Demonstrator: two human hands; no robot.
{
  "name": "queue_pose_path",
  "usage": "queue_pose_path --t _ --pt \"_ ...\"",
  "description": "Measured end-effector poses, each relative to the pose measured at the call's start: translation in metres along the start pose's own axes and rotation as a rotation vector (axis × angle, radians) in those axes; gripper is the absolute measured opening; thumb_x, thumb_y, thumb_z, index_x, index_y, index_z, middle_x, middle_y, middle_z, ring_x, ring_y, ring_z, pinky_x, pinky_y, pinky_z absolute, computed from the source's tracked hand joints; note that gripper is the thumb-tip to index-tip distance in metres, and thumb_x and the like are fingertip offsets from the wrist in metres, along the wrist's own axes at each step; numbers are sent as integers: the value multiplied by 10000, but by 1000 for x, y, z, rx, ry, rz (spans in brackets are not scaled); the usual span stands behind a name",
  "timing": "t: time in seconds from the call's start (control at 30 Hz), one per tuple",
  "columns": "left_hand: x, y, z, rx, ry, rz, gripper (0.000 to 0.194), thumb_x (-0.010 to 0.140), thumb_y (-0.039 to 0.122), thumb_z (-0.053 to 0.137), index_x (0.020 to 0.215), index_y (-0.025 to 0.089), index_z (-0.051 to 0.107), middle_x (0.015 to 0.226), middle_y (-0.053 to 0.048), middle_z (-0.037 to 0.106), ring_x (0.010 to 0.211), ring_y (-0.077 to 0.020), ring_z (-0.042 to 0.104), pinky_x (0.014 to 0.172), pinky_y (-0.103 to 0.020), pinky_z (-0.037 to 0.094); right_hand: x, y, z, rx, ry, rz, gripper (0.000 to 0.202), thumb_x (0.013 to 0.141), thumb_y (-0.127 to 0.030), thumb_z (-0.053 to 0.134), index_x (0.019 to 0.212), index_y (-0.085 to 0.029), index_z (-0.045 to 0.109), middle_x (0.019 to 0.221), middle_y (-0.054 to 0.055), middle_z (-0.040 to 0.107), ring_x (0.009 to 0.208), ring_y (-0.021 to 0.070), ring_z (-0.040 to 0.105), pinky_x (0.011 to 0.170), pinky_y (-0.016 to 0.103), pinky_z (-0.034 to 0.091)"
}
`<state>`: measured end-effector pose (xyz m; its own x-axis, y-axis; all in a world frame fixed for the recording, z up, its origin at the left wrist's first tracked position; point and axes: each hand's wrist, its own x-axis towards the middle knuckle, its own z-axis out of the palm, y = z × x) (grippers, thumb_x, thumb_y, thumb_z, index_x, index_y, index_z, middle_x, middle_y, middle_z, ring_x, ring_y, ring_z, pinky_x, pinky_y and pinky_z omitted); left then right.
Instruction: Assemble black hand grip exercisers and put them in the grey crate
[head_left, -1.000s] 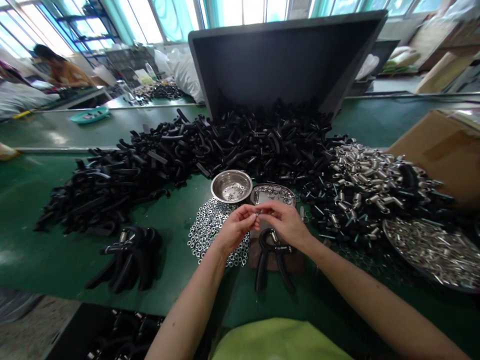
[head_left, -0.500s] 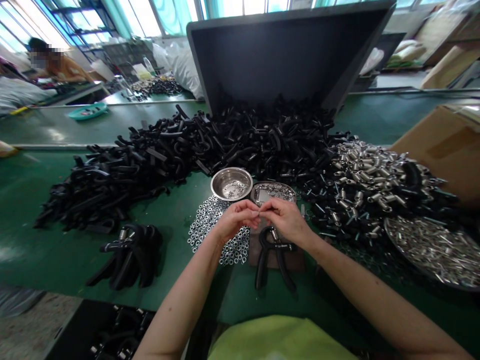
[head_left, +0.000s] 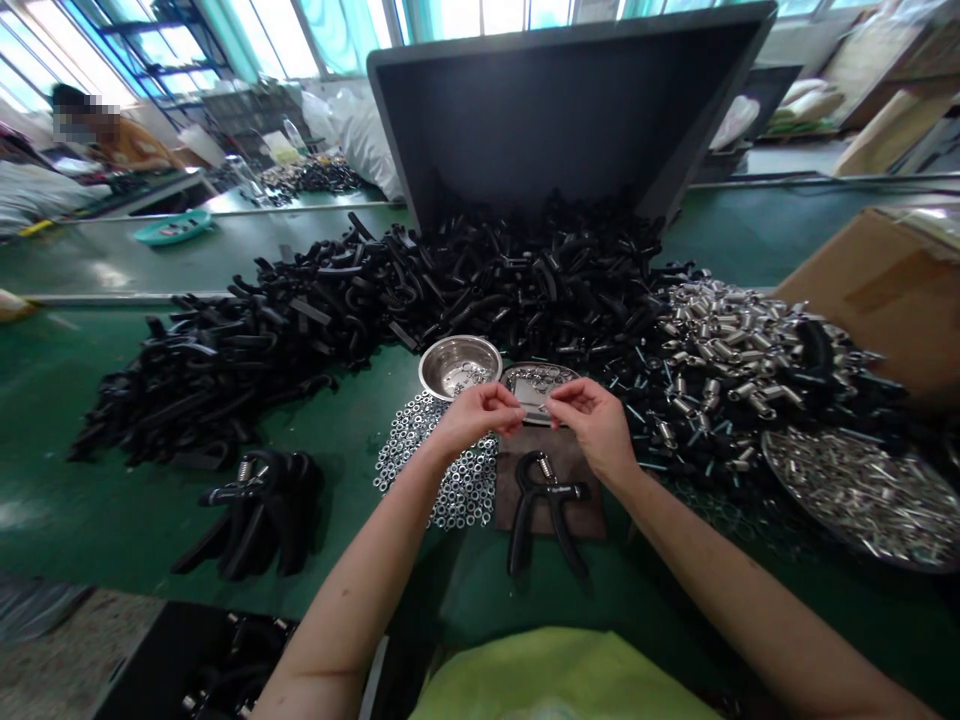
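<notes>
My left hand (head_left: 484, 415) is closed in a pinch above the front of the metal bowl (head_left: 427, 382); whatever its fingertips hold is too small to make out. Facing it, a short gap away, my right hand (head_left: 594, 425) pinches thumb to forefinger, with a tiny shiny bit at the tips that I cannot name. Behind the fingers is a small metal tray (head_left: 536, 388) of little metal parts. Below both hands, a black hand grip exerciser (head_left: 556, 492) with a coil spring lies on a brown pad (head_left: 592, 518). Loose nuts (head_left: 461, 490) are spread beside the pad.
Black handles (head_left: 315, 310) are heaped across the back, before a tipped grey bin (head_left: 555, 120). Springs (head_left: 720, 340), a dish of metal pins (head_left: 862, 490) and a cardboard box (head_left: 877, 290) lie right. Assembled hand grips (head_left: 262, 510) stand left. A person (head_left: 124, 135) sits far left.
My hands, fingertips together before, have moved apart, the right one shifting right. Both stay pinched. The hand grip exerciser still lies on the pad.
</notes>
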<state>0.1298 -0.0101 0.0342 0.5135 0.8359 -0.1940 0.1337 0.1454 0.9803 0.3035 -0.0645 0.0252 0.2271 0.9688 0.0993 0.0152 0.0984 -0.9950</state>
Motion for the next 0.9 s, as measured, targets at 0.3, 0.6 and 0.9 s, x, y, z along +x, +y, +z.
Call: queue_pose_path --t 0.3,0.6,0.9 --pt "-18 -13 -19 524 336 112 347 793 312 590 1120 196 596 807 -15 651 616 -120 572 605 -256 453 -51 26 -22 -619 -433 -236 87 795 -114 541 776 -189 579 768 12 604 722 143 564 664 265 435" --pt "-79 -56 43 562 189 152 223 787 219 587 1003 191 637 931 -50 604 820 -171 583 735 -303 483 -58 31 -19 -754 -482 -421 181 783 -25 484 813 -192 547 753 22 562 752 165 524 660 270 428" --pt "-100 -78 82 908 235 364 554 827 149 512 1360 233 388 1208 -117 497 1080 -227 501 915 -397 467 -81 39 -30 -1000 -451 -696 207 894 -150 428 992 -171 609 916 95 654 918 222 549 785 356 457"
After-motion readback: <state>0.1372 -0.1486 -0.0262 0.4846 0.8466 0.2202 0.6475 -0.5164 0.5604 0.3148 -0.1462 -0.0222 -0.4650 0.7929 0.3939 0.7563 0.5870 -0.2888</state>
